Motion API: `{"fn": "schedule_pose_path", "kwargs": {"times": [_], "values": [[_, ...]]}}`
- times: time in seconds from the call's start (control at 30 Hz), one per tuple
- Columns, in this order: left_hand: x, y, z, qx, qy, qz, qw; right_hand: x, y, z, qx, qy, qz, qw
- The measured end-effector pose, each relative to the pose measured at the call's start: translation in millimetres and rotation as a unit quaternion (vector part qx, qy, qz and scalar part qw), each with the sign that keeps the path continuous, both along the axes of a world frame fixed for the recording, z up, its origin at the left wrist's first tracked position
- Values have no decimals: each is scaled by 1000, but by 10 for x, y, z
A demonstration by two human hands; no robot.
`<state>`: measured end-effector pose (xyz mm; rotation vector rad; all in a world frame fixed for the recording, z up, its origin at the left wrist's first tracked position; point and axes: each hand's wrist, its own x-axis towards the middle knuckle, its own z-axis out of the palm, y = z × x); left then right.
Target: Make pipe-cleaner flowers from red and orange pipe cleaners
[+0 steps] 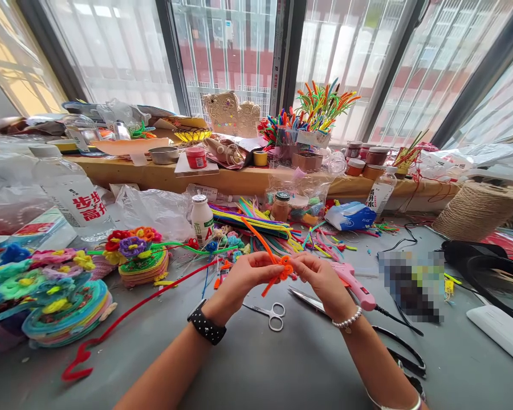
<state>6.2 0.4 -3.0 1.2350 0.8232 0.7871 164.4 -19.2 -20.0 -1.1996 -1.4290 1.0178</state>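
Both my hands meet over the middle of the grey table, fingers pinched on an orange pipe cleaner [286, 267] that is twisted into small loops. One long straight end sticks up to the left past my left hand [250, 276], and a short end hangs below. From the other side my right hand [318, 276] grips the looped part. Small silver scissors [275, 316] lie just beneath my hands. Larger scissors [310, 300] and a pink glue gun [355, 286] lie by my right hand, partly hidden behind it.
Fuzzy flower pieces on stacked round bases [143, 265] stand at the left. A bent red pipe cleaner [145, 302] stretches across the left side. Behind are a white bottle [202, 219], a brown jar [280, 206] and loose pipe cleaners. A twine spool [481, 210] stands far right.
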Motion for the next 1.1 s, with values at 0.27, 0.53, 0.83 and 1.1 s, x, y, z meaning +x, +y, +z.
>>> {"fn": "schedule_pose_path", "kwargs": {"times": [0.27,0.53,0.83,1.1], "values": [[-6,-21,28,-65,-56,-17,996,17,-104,112,205,-142,-38,968],[-16,-14,-30,-62,-66,-18,996,40,-111,127,278,-198,-58,938],[-20,6,-18,-32,-28,-8,999,73,-106,103,295,-246,-52,922],[-13,-7,16,82,4,5,997,68,-123,164,257,-244,-28,935]]}}
